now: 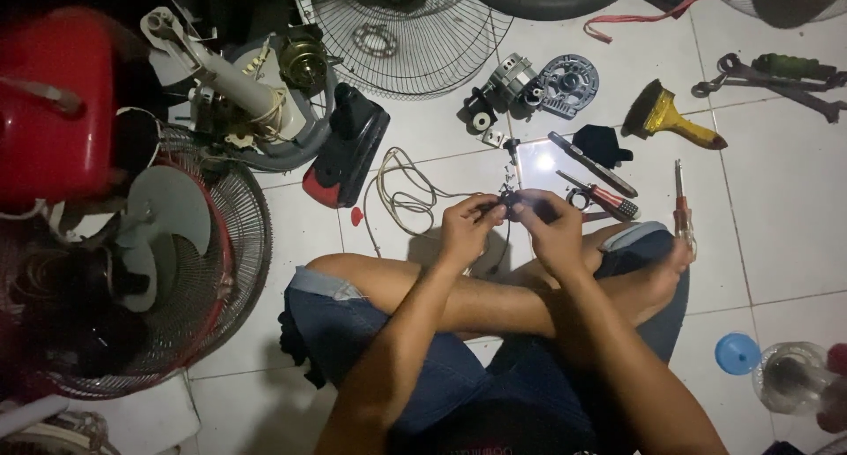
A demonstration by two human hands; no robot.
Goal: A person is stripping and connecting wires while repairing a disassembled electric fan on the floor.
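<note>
Small dark part (510,199) is sitting pinched between both hands, held above the white tile floor (776,208), just in front of the crossed legs. Too small and dim to tell what kind of part it is. A thin dark wire (505,243) is hanging down from it.

Left hand (468,228) is closing its fingertips on the part's left side, fingers curled in tight. Right hand (551,230) is gripping the right side the same way, thumb and forefinger pinching, the rest folded.

Just beyond the hands: a coiled pale cord (401,195) is lying to the left, a red-handled screwdriver (604,197) and a dark-handled tool (591,162) to the right. Another screwdriver (681,210) is lying near the right knee.

Further out: a small motor (503,84) and a grey round housing plate (569,84) are resting side by side, a yellow-handled brush (670,120) right of them, wrenches (776,80) at the far right. A wire fan guard (401,31) is lying at the top. A fan stand with exposed motor (256,93) is lying top left, a red-rimmed fan cage (198,278) on the left. A blue cap (737,353) is sitting beside a clear bottle (794,380), bottom right.
</note>
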